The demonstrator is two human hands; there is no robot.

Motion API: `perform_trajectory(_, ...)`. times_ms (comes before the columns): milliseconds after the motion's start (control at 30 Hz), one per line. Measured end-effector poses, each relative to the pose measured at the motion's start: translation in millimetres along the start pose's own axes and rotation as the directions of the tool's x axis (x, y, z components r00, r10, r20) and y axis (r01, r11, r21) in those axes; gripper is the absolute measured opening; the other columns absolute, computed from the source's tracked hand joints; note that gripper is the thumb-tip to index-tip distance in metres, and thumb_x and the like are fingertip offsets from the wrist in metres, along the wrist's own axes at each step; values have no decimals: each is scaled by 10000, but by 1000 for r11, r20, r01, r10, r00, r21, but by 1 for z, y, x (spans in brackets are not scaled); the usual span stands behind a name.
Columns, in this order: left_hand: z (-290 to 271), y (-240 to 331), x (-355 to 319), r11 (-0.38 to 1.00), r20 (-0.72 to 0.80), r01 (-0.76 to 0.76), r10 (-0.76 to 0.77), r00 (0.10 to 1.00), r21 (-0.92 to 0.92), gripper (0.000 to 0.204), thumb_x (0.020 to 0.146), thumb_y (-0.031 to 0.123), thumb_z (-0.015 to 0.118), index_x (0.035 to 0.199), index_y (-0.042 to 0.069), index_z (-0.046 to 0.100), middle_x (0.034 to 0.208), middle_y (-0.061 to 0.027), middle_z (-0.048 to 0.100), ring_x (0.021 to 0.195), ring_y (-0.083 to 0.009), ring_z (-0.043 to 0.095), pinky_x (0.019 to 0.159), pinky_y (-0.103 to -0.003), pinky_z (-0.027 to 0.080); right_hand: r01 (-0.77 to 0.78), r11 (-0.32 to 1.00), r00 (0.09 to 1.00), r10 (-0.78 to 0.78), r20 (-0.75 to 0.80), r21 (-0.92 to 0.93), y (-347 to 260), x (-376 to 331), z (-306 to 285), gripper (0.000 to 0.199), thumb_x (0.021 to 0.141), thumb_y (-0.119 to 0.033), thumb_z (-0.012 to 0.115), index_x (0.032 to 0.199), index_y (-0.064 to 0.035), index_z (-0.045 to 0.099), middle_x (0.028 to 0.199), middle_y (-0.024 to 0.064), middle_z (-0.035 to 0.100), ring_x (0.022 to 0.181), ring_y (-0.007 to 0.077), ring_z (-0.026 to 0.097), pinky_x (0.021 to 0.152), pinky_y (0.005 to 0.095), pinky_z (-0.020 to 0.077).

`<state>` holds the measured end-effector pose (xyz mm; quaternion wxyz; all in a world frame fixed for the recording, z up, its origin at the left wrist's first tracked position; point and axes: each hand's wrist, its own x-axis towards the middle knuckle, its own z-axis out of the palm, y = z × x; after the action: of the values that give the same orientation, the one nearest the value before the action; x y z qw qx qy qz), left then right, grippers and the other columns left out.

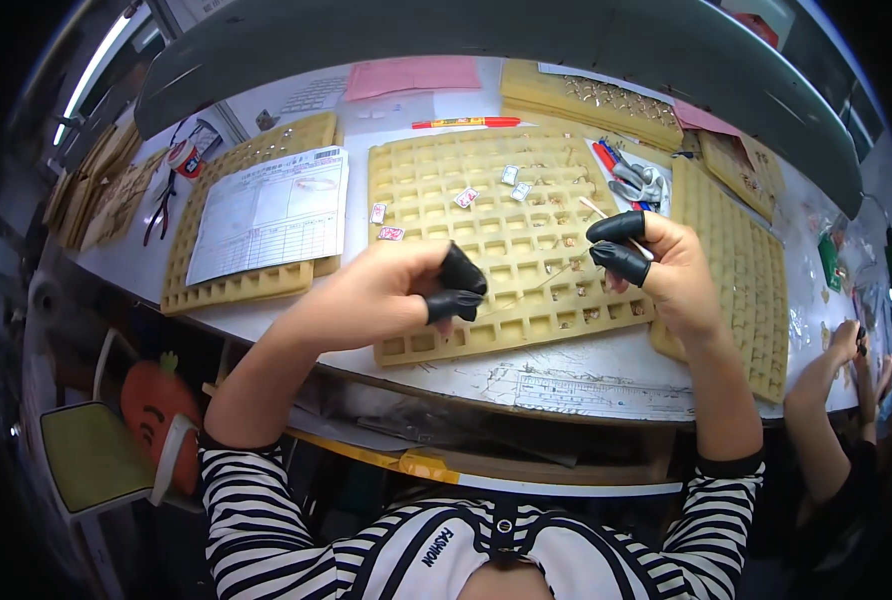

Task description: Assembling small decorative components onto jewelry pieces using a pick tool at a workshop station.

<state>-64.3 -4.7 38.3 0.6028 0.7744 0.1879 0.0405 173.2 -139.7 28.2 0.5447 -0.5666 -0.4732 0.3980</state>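
A fine golden strand (538,287), chain or wire I cannot tell, runs between my two hands above a yellow foam tray (436,345) with rows of square pockets. My left hand (386,290) pinches one end between thumb and forefinger, both in black finger cots. At the other end, my right hand (671,265) is closed in a pinch, with the same black cots on its thumb and forefinger. A thin pale stick (593,207) pokes out from the right hand's fingers. Small shiny pieces (566,292) lie in some of the tray's right-hand pockets.
Small printed tags (466,198) lie on the tray, and a red marker (466,123) lies behind it. At left, a paper form (266,215) covers another foam tray; pliers (158,215) lie beyond. More foam trays (731,270) stand right. A clear ruler (606,395) lies in front. A co-worker's arm (816,390) reaches in.
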Motion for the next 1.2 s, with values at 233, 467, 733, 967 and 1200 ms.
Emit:
perform_trajectory(233, 32, 8, 38, 855, -105, -244, 324, 940, 457, 329, 726, 43, 627, 1041, 13, 539, 950, -110, 579, 834, -189, 559, 749, -287, 459, 78, 997, 997, -78, 11, -25, -14, -5, 23, 147, 802, -14, 602, 945, 15, 617, 789, 7, 595, 675, 54, 520, 604, 193, 432)
perform_trajectory(467, 31, 10, 64, 977, 12, -76, 80, 997, -202, 118, 798, 74, 548, 873, 71, 639, 751, -24, 639, 689, -58, 575, 605, -203, 419, 358, 911, 930, -368, -12, -203, -13, -2, 25, 218, 771, -38, 631, 987, -8, 619, 784, 9, 577, 703, 76, 512, 647, 211, 423)
perform_trajectory(733, 23, 1, 54, 838, -19, -112, 120, 993, -533, 167, 833, 132, 593, 950, 13, 603, 836, -65, 623, 745, -118, 604, 643, -235, 494, 11, 991, 999, -4, 51, -134, 2, 0, 14, 215, 829, -95, 593, 1029, -16, 594, 773, -18, 573, 672, 22, 486, 566, 164, 381)
perform_trajectory(967, 22, -4, 37, 850, -106, -170, 134, 985, -499, 210, 853, 73, 555, 1027, -45, 561, 864, -110, 618, 748, -145, 612, 677, -254, 501, -109, 991, 981, 95, 167, 82, 7, 3, 25, 109, 804, -80, 589, 885, -12, 617, 717, 7, 592, 615, 58, 542, 556, 182, 427)
perform_trajectory(1200, 6, -17, 17, 767, -238, -226, 99, 966, -600, 194, 857, 83, 545, 1006, -36, 579, 872, -117, 628, 761, -154, 612, 667, -262, 501, 36, 979, 999, -28, 41, -203, -2, -3, 33, 101, 796, -42, 604, 884, 8, 613, 730, 3, 587, 643, 53, 505, 572, 202, 414)
